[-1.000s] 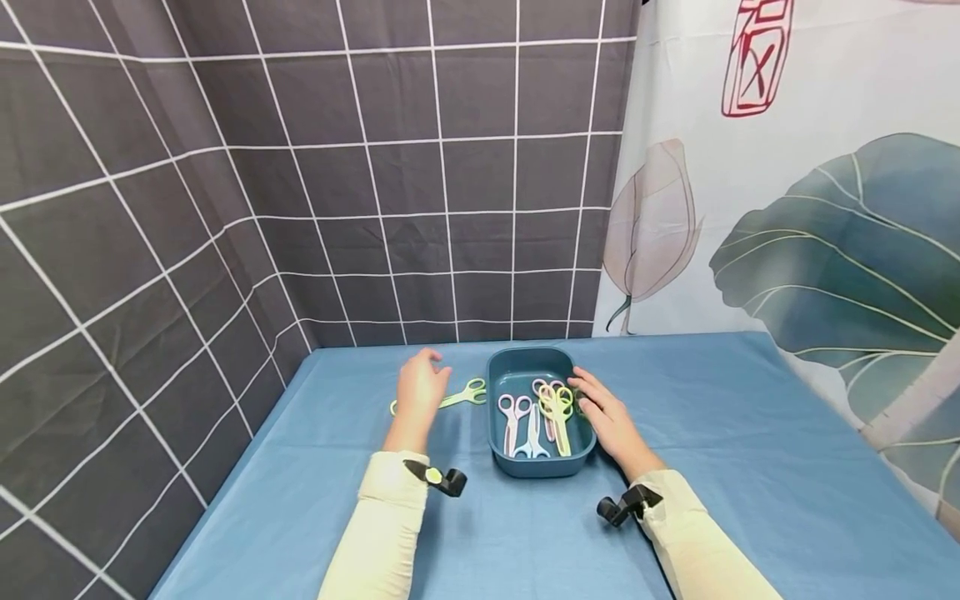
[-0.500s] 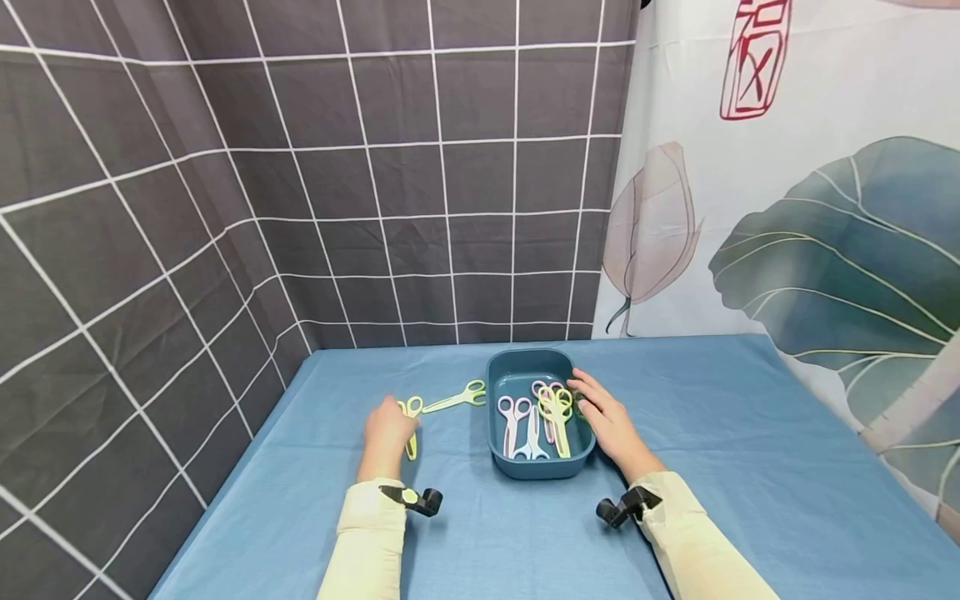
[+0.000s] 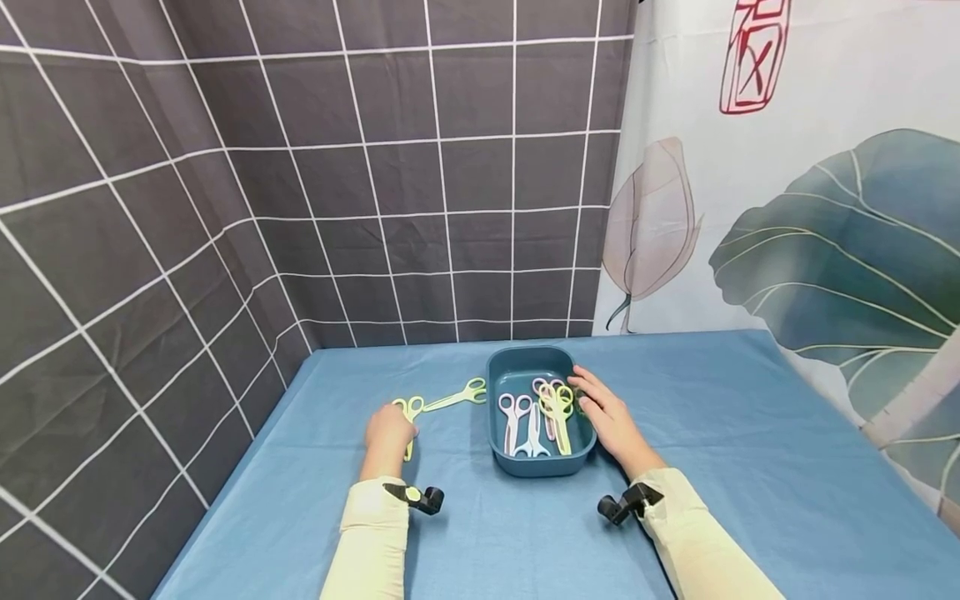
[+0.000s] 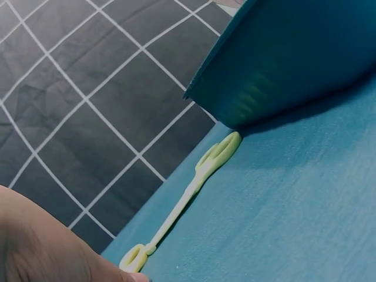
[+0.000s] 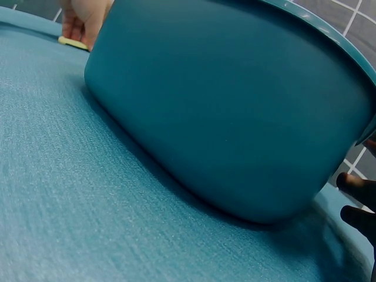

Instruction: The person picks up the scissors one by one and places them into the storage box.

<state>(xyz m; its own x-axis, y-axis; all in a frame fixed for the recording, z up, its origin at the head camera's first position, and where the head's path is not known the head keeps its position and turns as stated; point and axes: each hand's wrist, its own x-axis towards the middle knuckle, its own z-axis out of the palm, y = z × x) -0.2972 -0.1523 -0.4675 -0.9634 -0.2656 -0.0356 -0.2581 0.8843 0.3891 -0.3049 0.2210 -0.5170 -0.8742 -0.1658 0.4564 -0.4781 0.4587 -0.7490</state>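
Observation:
My left hand (image 3: 390, 429) is low over the table, pinching a pair of yellow-green scissors (image 3: 408, 408) near the middle. Their handle loops point away and the blade end shows below the fingers. Beyond them a second yellow-green pair of scissors (image 3: 457, 396) lies with its handles against a blue tray (image 3: 536, 468); the left wrist view shows these scissors (image 4: 182, 205) too. My right hand (image 3: 611, 421) has its fingers spread along the tray's right rim. Inside the tray are pink scissors (image 3: 512, 421), light blue scissors (image 3: 533, 433) and more yellow ones (image 3: 558, 417).
A blue cloth (image 3: 465, 533) covers the table. Dark grid-patterned curtain (image 3: 442, 175) hangs at the back and left, a white printed one (image 3: 675, 275) at the back right. Each sleeve carries a black wrist camera (image 3: 426, 498).
My left hand has come down and toward me from above the far scissors, taking hold of the nearer yellow-green pair. My right hand and the tray have stayed put.

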